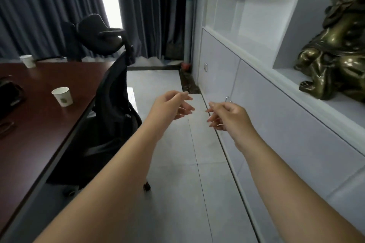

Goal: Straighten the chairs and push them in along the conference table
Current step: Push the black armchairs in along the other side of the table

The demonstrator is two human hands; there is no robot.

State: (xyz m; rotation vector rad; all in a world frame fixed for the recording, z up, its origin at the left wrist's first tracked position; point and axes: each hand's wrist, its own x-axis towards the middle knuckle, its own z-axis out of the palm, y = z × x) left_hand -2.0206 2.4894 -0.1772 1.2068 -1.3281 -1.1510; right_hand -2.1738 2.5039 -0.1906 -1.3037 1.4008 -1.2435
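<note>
A black mesh office chair [112, 104] with a headrest stands tucked against the right edge of the dark red conference table [39, 116]. A second dark chair [71, 43] shows at the table's far end by the curtains. My left hand [171, 104] and my right hand [227, 114] hang in the air over the grey floor tiles, to the right of the near chair. Both have loosely curled fingers and hold nothing. Neither hand touches a chair.
Two paper cups [62, 96] [28, 61] and a black object [9, 92] sit on the table. A white cabinet wall [276, 116] with shelves runs along the right, bearing a bronze statue [335, 49]. Grey tiled floor [187, 163] lies between chair and cabinets. Dark curtains [148, 12] hang at the back.
</note>
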